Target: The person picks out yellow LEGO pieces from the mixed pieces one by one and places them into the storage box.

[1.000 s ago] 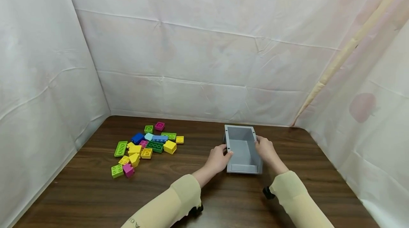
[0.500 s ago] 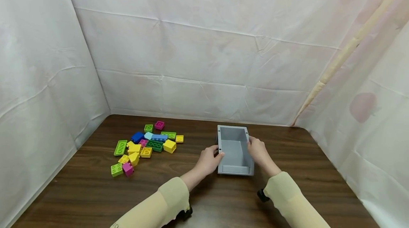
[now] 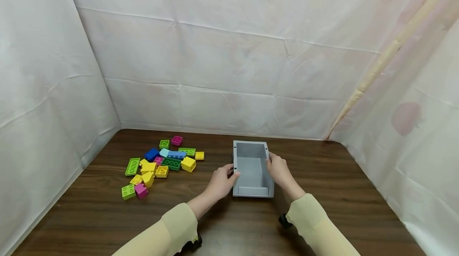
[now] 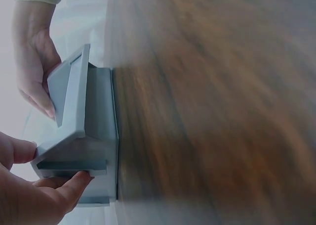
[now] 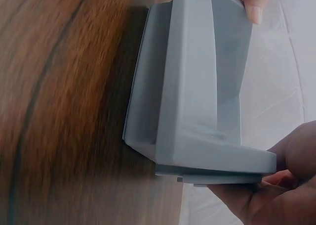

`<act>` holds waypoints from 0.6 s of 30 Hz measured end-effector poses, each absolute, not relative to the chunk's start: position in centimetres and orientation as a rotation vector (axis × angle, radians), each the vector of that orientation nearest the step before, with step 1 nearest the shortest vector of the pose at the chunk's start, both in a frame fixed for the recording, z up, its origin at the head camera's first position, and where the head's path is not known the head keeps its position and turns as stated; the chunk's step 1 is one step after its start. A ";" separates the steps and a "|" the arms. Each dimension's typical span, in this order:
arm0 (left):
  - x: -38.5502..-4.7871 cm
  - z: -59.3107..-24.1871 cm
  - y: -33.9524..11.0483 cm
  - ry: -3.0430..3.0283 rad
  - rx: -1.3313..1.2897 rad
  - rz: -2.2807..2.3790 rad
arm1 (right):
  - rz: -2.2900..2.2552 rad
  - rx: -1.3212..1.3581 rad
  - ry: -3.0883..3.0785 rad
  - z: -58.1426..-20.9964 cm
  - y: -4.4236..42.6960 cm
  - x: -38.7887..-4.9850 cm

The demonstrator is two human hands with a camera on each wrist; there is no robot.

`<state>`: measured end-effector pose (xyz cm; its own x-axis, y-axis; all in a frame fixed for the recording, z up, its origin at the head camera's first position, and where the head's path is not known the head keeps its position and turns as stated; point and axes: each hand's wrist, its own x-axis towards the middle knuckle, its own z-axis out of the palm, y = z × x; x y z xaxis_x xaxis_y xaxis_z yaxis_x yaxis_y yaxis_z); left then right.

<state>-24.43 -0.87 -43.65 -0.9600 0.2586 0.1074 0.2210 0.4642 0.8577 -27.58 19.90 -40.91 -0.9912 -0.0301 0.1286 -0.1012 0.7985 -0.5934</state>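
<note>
Table [image 3: 340,192]: near edge cut off by the bottom of the head view; blurry in both wrist views.
Grey box [image 3: 252,191]: bottom hidden; a bit cut off by the top of the right wrist view.
Left hand [image 3: 220,182]: some fingers hidden by the box; cut off in the left wrist view.
Right hand [image 3: 281,171]: some fingers hidden by the box; cut off in the right wrist view.
Sleeves [image 3: 168,230]: cut off in the head view.
Yellow blocks [image 3: 148,168]: toward the table's far left corner, too bunched up to tell apart.
</note>
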 end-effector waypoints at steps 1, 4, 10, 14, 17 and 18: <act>-24.4 -43.6 -1.2 2.658 0.434 1.545 | 0.971 0.110 -2.869 -40.9 19.7 -27.6; -24.2 -43.5 -1.8 2.660 0.434 1.541 | 0.989 0.117 -2.857 -40.9 19.1 -27.5; -24.1 -43.4 -2.7 2.655 0.412 1.535 | 1.016 0.121 -2.848 -41.0 18.2 -27.4; -24.0 -43.4 -3.4 2.658 0.394 1.525 | 1.044 0.118 -2.839 -41.1 17.5 -27.3; -23.9 -43.4 -4.0 2.660 0.385 1.514 | 1.064 0.120 -2.830 -41.2 17.0 -27.2; -23.9 -43.3 -4.2 2.659 0.378 1.511 | 1.072 0.121 -2.826 -41.2 16.8 -27.2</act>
